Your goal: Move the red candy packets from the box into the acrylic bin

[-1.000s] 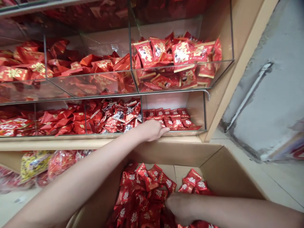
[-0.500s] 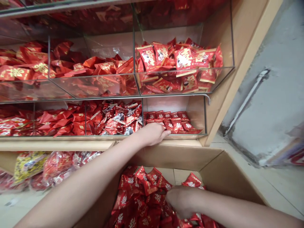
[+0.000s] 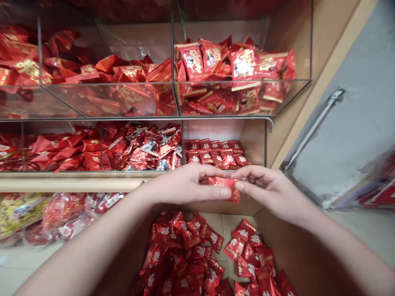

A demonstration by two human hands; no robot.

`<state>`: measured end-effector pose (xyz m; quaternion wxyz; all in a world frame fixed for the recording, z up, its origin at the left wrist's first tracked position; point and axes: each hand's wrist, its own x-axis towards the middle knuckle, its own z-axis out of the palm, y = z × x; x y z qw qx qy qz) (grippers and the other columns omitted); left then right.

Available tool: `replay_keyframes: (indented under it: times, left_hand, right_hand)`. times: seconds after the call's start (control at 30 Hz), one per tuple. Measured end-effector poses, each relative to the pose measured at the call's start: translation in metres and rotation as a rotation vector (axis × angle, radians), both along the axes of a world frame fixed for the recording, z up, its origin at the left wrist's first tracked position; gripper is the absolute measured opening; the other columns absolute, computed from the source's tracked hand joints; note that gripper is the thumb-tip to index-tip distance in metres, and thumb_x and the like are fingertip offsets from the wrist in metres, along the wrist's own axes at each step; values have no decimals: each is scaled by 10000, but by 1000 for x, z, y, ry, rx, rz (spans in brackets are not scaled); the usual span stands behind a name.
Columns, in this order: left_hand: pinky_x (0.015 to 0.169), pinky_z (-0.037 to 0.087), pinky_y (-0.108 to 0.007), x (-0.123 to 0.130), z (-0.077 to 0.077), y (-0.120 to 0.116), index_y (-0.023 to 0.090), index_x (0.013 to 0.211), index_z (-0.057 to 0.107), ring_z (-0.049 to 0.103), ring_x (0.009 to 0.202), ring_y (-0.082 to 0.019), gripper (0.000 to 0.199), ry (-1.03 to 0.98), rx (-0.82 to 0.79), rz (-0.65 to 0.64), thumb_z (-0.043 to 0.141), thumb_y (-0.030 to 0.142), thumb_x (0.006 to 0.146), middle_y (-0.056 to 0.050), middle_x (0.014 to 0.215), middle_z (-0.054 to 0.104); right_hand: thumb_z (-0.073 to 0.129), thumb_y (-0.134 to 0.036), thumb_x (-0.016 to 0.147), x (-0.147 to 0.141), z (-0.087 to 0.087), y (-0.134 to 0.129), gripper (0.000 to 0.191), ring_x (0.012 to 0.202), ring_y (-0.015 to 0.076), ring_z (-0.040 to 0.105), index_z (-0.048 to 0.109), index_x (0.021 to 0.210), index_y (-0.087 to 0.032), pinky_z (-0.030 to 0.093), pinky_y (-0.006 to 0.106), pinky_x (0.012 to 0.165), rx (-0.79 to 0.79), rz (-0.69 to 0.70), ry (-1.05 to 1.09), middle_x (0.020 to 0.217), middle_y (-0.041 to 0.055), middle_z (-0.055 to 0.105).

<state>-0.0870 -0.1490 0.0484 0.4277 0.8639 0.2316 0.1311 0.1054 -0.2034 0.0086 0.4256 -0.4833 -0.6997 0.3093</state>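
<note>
I have one red packet [image 3: 224,181] pinched between the fingers of my left hand [image 3: 185,183] and my right hand [image 3: 271,189], over the far side of an open carton [image 3: 268,230]. Loose matching packets [image 3: 185,267] lie inside. Behind, a clear-fronted compartment [image 3: 216,130] holds rows of similar packets [image 3: 216,156]; the bin [image 3: 291,96] above holds heaped red-and-gold ones [image 3: 247,68].
</note>
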Motion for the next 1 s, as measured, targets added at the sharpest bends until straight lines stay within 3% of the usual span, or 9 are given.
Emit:
replay_keyframes:
  times: [0.17,0.37,0.47,0.57,0.67,1.0]
  left_hand:
    - [520,445,-191,14,-11,-2,111,797,590,532,535,-75,163,-133,-246,255,613,239,700,14,603,586]
    - [506,509,-213,28,-20,-6,106,687,594,487,509,-49,125,-378,-433,386,614,229,690,44,569,517]
    - [543,515,-209,33,-27,-8,106,694,572,510,523,-42,151,-471,-515,403,580,252,734,31,602,553]
    - [579,514,-217,34,-30,-7,121,845,548,585,571,-68,144,-481,-598,367,578,221,746,0,675,616]
    - [538,503,-210,33,-29,-5,125,992,469,629,570,-115,328,-396,-610,358,624,137,703,-27,672,648]
    - [483,465,-160,33,-31,-3,132,898,465,638,587,-114,273,-355,-482,334,640,166,690,-38,673,666]
  right_hand:
    - [561,-305,752,-4,-3,3,152,569,100,509,577,819,-170,428,229,547,14,-37,207,681,5,584]
    - [552,-341,763,-4,-10,6,215,539,82,451,552,636,-168,384,203,506,113,-145,217,586,-22,505]
    - [562,-346,756,-3,-12,7,178,543,86,481,562,704,-175,422,203,496,92,-143,299,623,-14,531]
    - [609,-324,715,-2,-12,8,161,511,89,510,552,719,-173,449,203,469,82,-152,352,591,-16,543]
    - [622,-304,707,-3,-12,9,157,468,74,504,546,691,-168,442,186,445,119,-215,395,557,-22,545]
    - [666,-282,670,-7,-11,9,165,512,64,516,587,709,-142,471,176,474,0,-95,463,621,-14,574]
